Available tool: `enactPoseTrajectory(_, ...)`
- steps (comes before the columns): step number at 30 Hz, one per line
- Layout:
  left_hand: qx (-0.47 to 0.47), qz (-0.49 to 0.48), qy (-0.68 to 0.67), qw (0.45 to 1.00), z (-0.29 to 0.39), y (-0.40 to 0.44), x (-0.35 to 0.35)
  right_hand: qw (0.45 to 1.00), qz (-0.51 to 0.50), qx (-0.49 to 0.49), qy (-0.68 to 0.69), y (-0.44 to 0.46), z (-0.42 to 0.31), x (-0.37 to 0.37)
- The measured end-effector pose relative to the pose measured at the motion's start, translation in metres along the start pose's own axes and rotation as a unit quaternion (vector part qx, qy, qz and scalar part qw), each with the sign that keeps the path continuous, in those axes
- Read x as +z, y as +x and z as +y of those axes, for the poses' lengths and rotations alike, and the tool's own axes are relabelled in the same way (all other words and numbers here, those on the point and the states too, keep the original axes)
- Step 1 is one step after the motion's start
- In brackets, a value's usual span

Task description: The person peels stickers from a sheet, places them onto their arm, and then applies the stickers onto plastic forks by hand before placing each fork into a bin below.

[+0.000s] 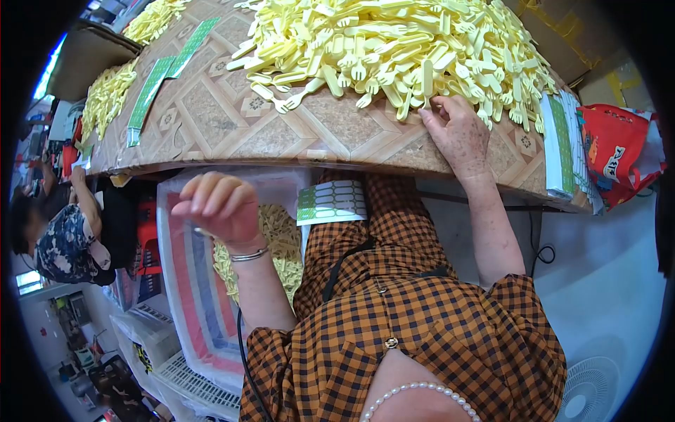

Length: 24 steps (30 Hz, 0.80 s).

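Observation:
A large heap of pale yellow plastic forks (394,42) lies on the patterned table (232,133). At its near edge my right hand (458,135) has thumb and forefinger closed on the end of one yellow plastic fork (427,81). My left hand (223,205), with a bracelet at the wrist, hangs over a lined crate (193,281); its fingers are loosely bent, slightly blurred, and I see nothing in them. More yellow pieces (281,232) lie inside that crate, partly hidden by my left arm. A green and white label sheet (332,202) rests on my lap.
Green label strips (151,98) lie on the table at the left, near a smaller fork pile (109,98). Stacked label sheets (559,148) and a red bag (619,151) stand at the right edge. Another person (70,235) sits at far left. A fan (590,390) is at lower right.

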<state>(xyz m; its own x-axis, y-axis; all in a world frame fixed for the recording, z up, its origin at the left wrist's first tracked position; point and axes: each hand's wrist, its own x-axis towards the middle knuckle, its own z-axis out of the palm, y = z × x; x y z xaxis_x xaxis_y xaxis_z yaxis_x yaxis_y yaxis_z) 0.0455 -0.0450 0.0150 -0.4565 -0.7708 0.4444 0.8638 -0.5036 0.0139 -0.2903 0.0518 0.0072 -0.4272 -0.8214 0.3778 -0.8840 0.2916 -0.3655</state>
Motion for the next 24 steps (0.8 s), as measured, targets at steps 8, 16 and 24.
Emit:
enactPoseTrajectory(8, -0.191, 0.131, 0.389, 0.892, -0.067, 0.005, -0.019, 0.982, -0.011, 0.053, 0.178, -0.011, 0.006, 0.000)
enactPoseTrajectory(16, -0.201, 0.145, 0.476, 0.844, -0.123, 0.022, -0.013, 0.723, -0.335, 0.180, 0.577, -0.058, -0.019, -0.029)
enactPoseTrajectory(24, -0.290, 0.172, 0.487, 0.806, -0.112, 0.019, -0.013, 0.833, -0.331, 0.016, 0.443, -0.050, -0.013, -0.046)
